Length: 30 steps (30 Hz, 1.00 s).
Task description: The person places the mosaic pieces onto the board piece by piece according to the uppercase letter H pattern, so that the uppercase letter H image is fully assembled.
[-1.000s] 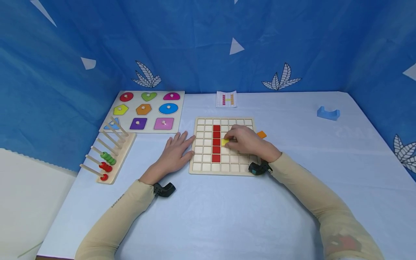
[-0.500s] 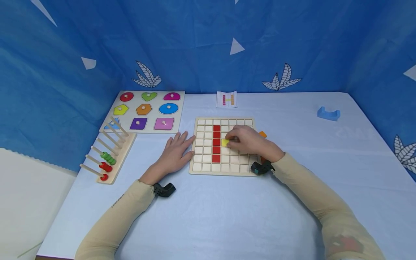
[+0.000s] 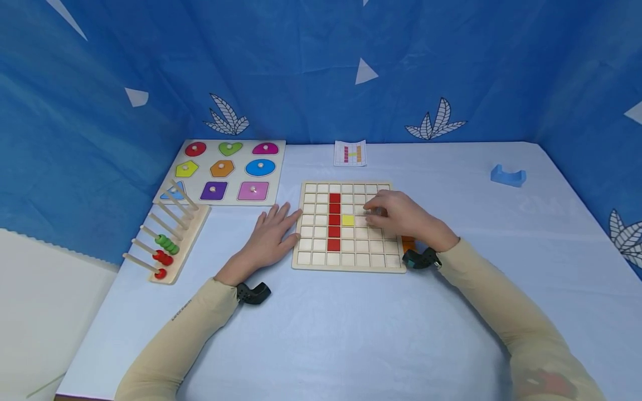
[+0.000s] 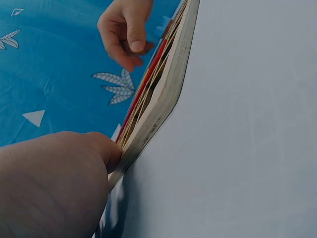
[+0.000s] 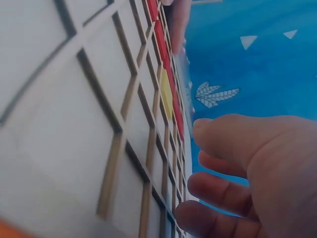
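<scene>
A wooden grid board lies flat on the table. Several red tiles form a column in it, and one yellow tile sits in the square just right of that column. My left hand rests with spread fingers against the board's left edge, its thumb at the rim in the left wrist view. Over the right half of the board is my right hand, holding nothing. Its thumb and loosely bent fingers stand apart in the right wrist view. Orange tiles show beside the board, partly hidden by the right wrist.
Behind the board lies a small printed card with a coloured pattern. A knobbed shape puzzle is at the back left, and a peg rack with beads stands in front of it. A blue block sits at the far right.
The right hand has let go of the yellow tile and moved right, leaving the tile in its square. The left hand has stayed at the board's edge.
</scene>
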Motion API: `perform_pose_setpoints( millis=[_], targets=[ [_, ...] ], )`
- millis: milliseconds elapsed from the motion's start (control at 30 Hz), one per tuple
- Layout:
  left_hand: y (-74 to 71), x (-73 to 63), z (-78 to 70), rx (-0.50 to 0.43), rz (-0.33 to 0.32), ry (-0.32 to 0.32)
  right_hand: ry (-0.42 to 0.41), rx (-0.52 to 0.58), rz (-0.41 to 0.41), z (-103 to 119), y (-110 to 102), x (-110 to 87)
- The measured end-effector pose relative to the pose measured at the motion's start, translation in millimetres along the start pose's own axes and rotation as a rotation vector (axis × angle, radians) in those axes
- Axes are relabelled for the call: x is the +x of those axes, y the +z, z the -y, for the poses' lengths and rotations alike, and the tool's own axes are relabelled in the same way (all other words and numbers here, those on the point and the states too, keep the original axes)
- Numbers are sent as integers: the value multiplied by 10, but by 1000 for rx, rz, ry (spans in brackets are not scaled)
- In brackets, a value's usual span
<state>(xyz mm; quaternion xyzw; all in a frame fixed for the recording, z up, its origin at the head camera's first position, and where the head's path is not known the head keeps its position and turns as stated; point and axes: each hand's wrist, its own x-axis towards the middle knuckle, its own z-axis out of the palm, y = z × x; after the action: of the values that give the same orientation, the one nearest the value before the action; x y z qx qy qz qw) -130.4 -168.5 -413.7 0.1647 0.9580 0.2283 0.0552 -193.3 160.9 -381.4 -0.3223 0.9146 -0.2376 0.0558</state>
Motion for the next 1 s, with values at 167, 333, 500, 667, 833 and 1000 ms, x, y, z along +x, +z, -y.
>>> perform_pose_setpoints(
  millis=[167,333,500,667,833,1000],
  targets=[
    [5,0,-4,0,3,0,73,-15,-6,-55,-113,-134],
    [21,0,-3,1,10,-1,125,-26,-31,-163,-206,-317],
    [13,-5,-10,2,9,-2,128,-27,-69,-288,-264,-488],
    [4,-6,-7,7,6,-4,128,-49,-99,-356,-290,-610],
    [6,-3,-5,8,3,-3,156,-76,-95,-396,-290,-705],
    [0,-7,-8,7,-1,-1,177,-85,-82,-433,-286,-795]
  ],
)
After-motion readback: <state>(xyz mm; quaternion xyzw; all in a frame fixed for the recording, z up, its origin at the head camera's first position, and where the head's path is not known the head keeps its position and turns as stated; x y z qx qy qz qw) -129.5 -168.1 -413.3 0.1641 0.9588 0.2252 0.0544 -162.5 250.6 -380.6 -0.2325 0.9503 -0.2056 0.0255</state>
